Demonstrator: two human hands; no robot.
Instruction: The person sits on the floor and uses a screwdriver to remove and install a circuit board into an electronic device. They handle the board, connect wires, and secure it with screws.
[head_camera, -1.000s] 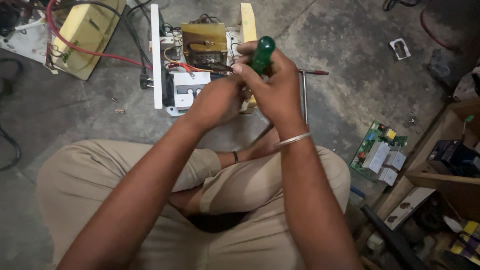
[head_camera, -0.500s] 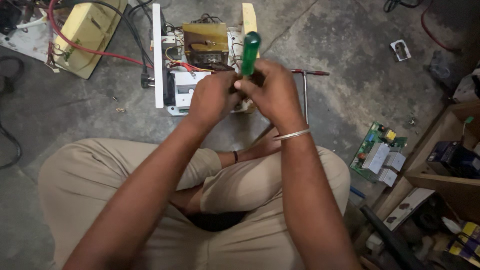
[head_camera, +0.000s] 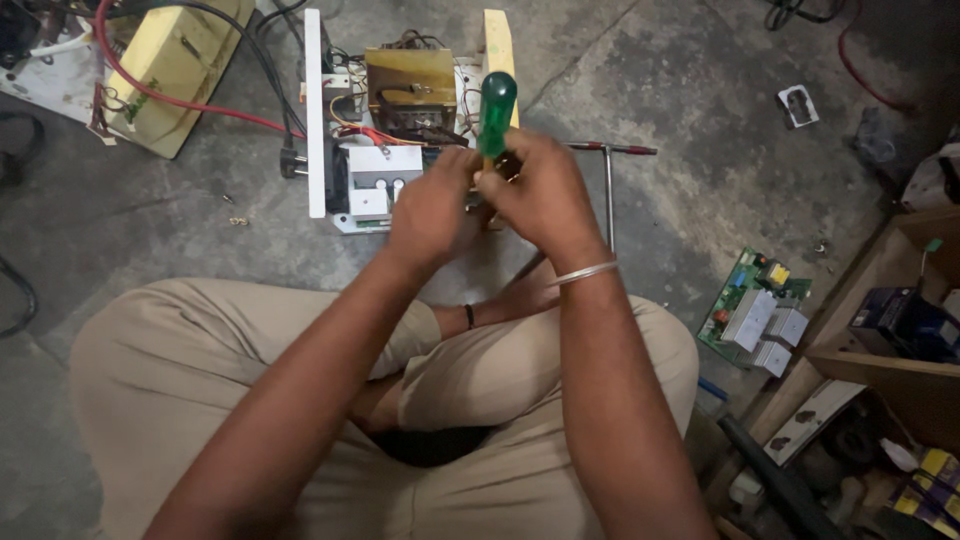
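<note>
**Both hands closed around a green-handled screwdriver over an opened device**

Rough grey concrete floor (head_camera: 690, 110) fills the scene, seen from above by a person sitting cross-legged on it. At the centre the right hand (head_camera: 535, 195) is curled shut around the shaft end of a screwdriver (head_camera: 496, 105), whose translucent green handle sticks up above the knuckles. The left hand (head_camera: 430, 210) is pressed against the right one, fingers folded in toward the same spot; what its fingertips pinch is hidden behind the knuckles. A thin metal bangle (head_camera: 585, 272) circles the right wrist.

Just beyond the hands, touching their far edge in the view, lies an opened electrical unit (head_camera: 385, 150) with a white side panel, a brass-coloured transformer block, red and orange wires and a white board. A T-shaped metal tool (head_camera: 608, 175) rests on the floor just right of the hands.

Farther out, a yellow casing (head_camera: 175, 70) with red and black cables lies at upper left. A green circuit board (head_camera: 755, 315) lies at right, near a wooden shelf (head_camera: 880, 330) holding boxes.
</note>
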